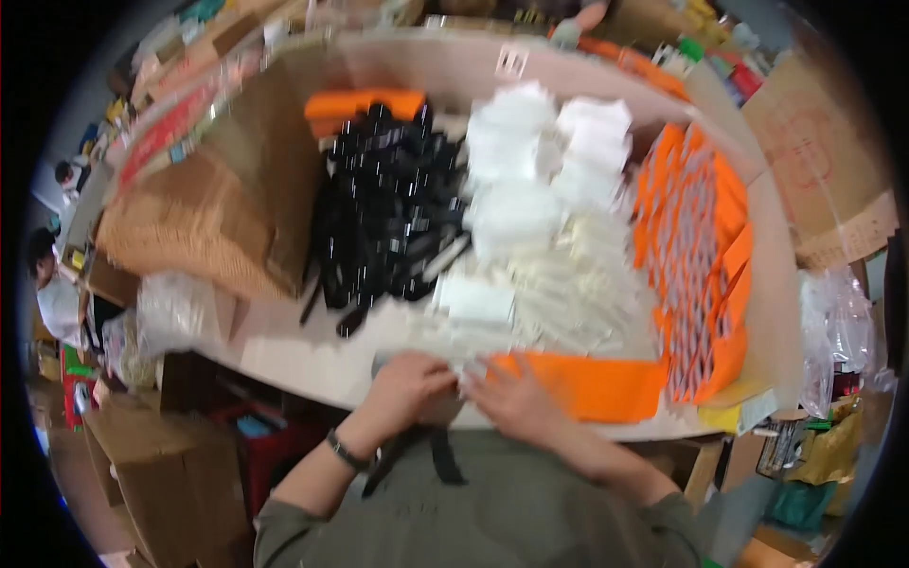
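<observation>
My left hand (409, 383) and my right hand (511, 396) meet at the near edge of the worktable (303, 355), fingertips together around a small pale item that the blur hides. A black strap (445, 459) hangs below my hands against my chest. Right of my right hand lies a flat orange card (606, 383). Beyond my hands sit a heap of black strap pieces (388, 213), white packets (530, 156) and clear plastic bags (568, 284).
A row of orange cards (696, 256) fills the table's right side. An open cardboard box (237, 199) stands at the left, another carton (824, 170) at the far right. Boxes and bags crowd the floor; a person (52, 284) sits at far left.
</observation>
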Available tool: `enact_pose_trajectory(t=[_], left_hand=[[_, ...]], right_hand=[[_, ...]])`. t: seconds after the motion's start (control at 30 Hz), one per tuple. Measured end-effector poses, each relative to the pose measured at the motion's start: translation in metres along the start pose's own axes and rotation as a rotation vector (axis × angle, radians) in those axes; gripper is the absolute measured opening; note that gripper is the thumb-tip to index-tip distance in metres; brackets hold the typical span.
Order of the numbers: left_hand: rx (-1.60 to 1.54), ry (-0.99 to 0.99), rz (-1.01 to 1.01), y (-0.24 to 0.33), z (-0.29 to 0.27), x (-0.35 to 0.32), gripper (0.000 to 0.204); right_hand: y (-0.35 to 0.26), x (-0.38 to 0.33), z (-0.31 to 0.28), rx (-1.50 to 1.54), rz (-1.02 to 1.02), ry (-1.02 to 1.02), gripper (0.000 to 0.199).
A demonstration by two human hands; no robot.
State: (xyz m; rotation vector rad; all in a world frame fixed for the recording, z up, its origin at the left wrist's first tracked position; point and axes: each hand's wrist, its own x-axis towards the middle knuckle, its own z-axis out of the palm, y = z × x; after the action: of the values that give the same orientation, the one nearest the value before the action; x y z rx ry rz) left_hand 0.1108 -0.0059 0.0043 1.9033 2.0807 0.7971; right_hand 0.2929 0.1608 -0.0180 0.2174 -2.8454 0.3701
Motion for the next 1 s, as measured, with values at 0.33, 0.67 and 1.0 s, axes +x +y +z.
enact_pose_trajectory(t=[0.33, 0.67, 1.0], left_hand=[[0.85, 0.597, -0.681, -0.109, -0.277, 0.002, 0.016], [0.957, 0.44, -0.643, -0.153, -0.295, 0.002, 0.025], [-0.589, 0.442, -0.724, -0.072, -0.065, -0.116, 0.007]], right_hand=[[-0.01, -0.007, 0.014, 0.038, 0.017, 0.06, 0.039], [-0.002, -0.014, 0.021, 0.152, 0.104, 0.102, 0.04], [-0.003, -0.003, -0.006, 0.294, 0.111, 0.046, 0.034]])
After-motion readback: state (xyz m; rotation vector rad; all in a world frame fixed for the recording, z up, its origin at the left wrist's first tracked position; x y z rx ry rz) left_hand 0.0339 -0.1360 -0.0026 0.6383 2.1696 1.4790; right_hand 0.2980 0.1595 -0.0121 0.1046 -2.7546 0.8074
